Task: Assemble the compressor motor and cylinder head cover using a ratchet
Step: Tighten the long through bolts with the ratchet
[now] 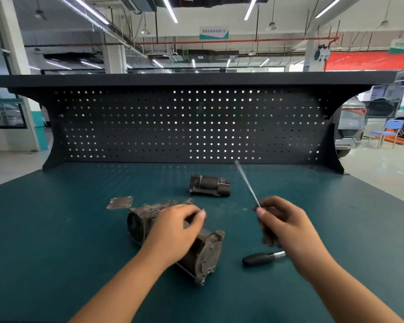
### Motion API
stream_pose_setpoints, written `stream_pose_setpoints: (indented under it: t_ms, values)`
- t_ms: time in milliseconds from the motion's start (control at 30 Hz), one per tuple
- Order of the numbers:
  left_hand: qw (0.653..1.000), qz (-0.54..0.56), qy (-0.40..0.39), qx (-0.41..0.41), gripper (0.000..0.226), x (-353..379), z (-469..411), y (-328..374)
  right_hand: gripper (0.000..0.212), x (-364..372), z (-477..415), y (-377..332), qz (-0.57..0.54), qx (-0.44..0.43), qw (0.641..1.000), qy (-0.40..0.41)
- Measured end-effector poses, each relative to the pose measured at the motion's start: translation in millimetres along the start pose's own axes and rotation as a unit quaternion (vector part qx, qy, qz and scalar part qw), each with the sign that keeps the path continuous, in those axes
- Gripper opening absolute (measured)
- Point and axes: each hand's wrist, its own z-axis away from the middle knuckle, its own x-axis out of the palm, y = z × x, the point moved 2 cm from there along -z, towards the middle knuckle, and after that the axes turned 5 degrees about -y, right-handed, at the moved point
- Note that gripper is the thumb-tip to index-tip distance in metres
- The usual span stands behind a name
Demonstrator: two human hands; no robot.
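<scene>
A grimy grey compressor body (203,255) lies on its side on the green bench top. My left hand (173,231) rests over it with fingers curled round its upper part. My right hand (287,224) grips the dark handle of a long thin tool (246,183) whose metal shaft points up and away. A black motor (209,185) lies further back, apart from the body. A flat metal cover plate (120,202) lies to the left of the body. A black-handled ratchet (260,258) lies on the bench below my right hand.
The dark pegboard back panel (191,127) stands at the far edge of the green bench top (56,241). Beyond the bench at the right are a parked car (350,127) and a blue chair (387,131).
</scene>
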Motion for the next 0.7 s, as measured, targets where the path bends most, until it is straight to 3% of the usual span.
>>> stream_pose_setpoints:
  t_ms: [133,300,700]
  values:
    - [1.0,-0.009,-0.023,-0.002,0.015,4.5,2.3,-25.0,0.016,-31.2,14.7,3.7,0.225,0.023,0.972,-0.061]
    - [1.0,-0.002,0.019,0.01,0.015,10.5,2.3,-33.6,0.018,-33.2,21.0,4.8,0.331,0.064,0.933,-0.124]
    - [0.992,0.082,0.098,0.004,0.024,25.0,10.3,-39.2,0.014,-26.5,24.5,20.2,0.266,0.091,0.955,-0.093]
